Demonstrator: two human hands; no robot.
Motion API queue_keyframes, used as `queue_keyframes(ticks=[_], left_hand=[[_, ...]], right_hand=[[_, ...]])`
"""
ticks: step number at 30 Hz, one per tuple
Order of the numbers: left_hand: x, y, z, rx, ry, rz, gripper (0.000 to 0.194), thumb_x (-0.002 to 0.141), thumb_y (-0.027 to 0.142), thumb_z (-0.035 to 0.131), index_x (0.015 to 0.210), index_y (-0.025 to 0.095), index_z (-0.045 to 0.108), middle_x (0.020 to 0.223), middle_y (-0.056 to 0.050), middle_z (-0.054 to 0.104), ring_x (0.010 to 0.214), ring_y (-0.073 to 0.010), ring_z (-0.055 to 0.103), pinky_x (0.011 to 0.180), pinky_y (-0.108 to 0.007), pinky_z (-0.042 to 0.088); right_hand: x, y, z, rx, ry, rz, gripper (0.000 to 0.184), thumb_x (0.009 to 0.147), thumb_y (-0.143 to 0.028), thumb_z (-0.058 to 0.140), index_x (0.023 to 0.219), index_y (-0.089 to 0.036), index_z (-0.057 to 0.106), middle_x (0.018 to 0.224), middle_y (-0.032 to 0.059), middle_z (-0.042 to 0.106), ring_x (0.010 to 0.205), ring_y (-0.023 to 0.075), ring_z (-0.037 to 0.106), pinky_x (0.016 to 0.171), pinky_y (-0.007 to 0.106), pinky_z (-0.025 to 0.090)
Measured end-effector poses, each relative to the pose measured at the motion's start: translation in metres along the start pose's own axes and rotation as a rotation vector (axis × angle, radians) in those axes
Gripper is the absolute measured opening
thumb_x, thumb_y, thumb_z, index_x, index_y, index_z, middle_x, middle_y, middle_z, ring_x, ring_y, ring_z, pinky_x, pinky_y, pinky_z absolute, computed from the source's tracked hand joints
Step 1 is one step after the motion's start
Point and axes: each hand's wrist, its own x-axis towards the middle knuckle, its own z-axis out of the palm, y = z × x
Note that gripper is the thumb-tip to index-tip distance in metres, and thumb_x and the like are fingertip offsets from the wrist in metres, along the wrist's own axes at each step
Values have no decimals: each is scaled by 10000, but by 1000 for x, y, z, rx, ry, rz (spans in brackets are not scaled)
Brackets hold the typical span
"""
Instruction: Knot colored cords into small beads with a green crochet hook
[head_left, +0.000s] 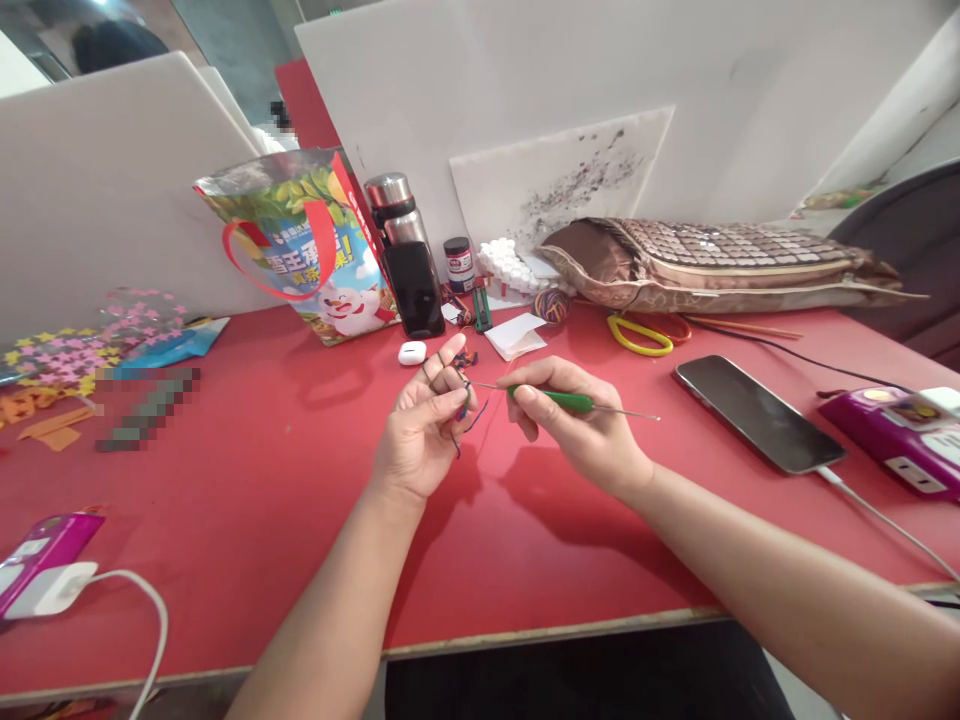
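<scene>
Over the middle of the red table, my left hand (421, 430) pinches a small piece of multicoloured yarn (465, 395) between thumb and fingers. A strand loops round its raised index finger, and a loose blue end hangs below. My right hand (581, 425) grips a crochet hook (559, 399) by its green handle, thumb on top. One thin metal end reaches left to the yarn at my left fingertips; the other sticks out to the right past my hand. Whether the hook tip sits inside a loop is too small to tell. A ball of multicoloured yarn (551, 305) lies farther back.
Behind my hands stand a printed bag (300, 260), a flask (397, 210), a black phone (415, 290) and a white earbud case (412, 353). At right lie a charging phone (757, 412), a purple power strip (900, 440) and a brown cushion (720, 265).
</scene>
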Motion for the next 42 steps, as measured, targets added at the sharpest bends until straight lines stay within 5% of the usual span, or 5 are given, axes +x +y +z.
queue_keyframes(ticks=[5,11,20,33,42], left_hand=[[-1,2,-2,-17,-14,-55,900,697,-21,774,1545,217,590,728,50,697,645,-98,685,491,-132,453],[0,-2,0,-96,-81,-194,783,612,27,744,1387,120,691,632,44,601,522,-72,475,415,-144,332],[-1,-3,2,-150,-186,-315,824,613,63,676,1437,76,682,578,38,477,499,-78,284,398,-199,187],[1,-3,0,-134,-99,-300,773,649,44,679,1422,29,657,592,49,468,519,-80,365,429,-167,238],[2,-7,-1,-92,-137,-260,666,647,40,731,1313,54,732,608,41,531,532,-74,441,437,-163,303]], right_hand=[[5,-5,-7,101,-1,73,273,947,-458,810,921,-187,797,659,7,652,526,131,531,507,299,431],[10,-10,-14,263,-25,210,266,858,-423,872,807,-172,798,588,0,624,494,114,489,448,263,334],[14,-10,-14,377,-67,347,281,776,-437,894,753,-176,793,482,-30,532,430,85,354,413,241,177],[11,-15,-17,167,-25,195,271,840,-409,876,759,-169,782,566,-2,605,492,107,440,464,268,289],[16,-13,-19,333,-9,318,227,772,-361,910,738,-164,804,528,-11,584,475,103,465,454,254,256]])
